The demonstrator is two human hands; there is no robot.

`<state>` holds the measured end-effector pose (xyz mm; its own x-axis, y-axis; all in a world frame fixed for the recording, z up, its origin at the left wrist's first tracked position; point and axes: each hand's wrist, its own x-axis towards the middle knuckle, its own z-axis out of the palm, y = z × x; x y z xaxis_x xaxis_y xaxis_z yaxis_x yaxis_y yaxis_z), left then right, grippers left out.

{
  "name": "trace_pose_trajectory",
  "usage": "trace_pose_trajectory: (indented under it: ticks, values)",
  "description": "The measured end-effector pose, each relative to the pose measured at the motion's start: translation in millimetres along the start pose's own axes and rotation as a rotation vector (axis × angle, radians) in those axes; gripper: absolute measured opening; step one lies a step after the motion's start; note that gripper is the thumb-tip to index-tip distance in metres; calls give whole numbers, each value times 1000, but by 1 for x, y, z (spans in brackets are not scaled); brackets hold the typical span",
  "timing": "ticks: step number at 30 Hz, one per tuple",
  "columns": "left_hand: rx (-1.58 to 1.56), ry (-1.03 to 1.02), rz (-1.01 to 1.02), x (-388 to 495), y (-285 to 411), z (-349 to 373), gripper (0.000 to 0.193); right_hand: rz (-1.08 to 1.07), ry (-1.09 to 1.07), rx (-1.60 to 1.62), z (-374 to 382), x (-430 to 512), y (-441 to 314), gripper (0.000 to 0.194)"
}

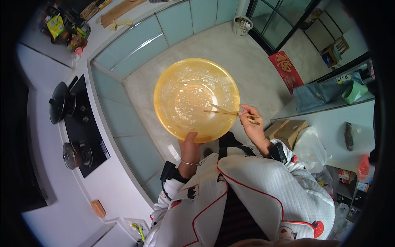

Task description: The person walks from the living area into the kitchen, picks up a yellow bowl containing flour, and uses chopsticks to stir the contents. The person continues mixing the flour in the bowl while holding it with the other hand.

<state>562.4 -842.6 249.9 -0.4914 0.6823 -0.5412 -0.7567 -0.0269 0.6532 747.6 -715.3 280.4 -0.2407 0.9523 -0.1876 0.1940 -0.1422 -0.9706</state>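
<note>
My left hand (pixel 189 150) grips the near rim of a yellow plastic basin (pixel 160 102), thumb over the edge and fingers hidden beneath. White flour-like bits and small crumbs (pixel 193 98) cling to the basin's floor and walls. At the right rim my right hand (pixel 252 125) pinches a pair of wooden chopsticks (pixel 222 112). Their far ends reach into the basin, close together above its lower right floor; whether they touch it I cannot tell. The basin is held up in front of my body, over the floor.
At left, a lidded wok (pixel 58 103) and a glass-lidded pot (pixel 71 156) stand on a black gas hob (pixel 85 123). A small bin (pixel 243 26) sits by the glass door (pixel 271 18). Cardboard boxes (pixel 290 131) and a white plastic bag (pixel 310 149) lie at right.
</note>
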Motion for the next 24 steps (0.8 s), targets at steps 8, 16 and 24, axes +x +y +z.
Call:
trace_pose_trajectory:
  ticks: [8,16,24]
  values:
    - [52,-116,31,114,19,96,46,253,-117,447,4,147,3,52]
    - [98,-186,-43,231,58,194,41,387,-392,455,4,291,-33,30]
    - [351,-433,-54,363,110,240,71,416,-196,473,20,429,-41,21]
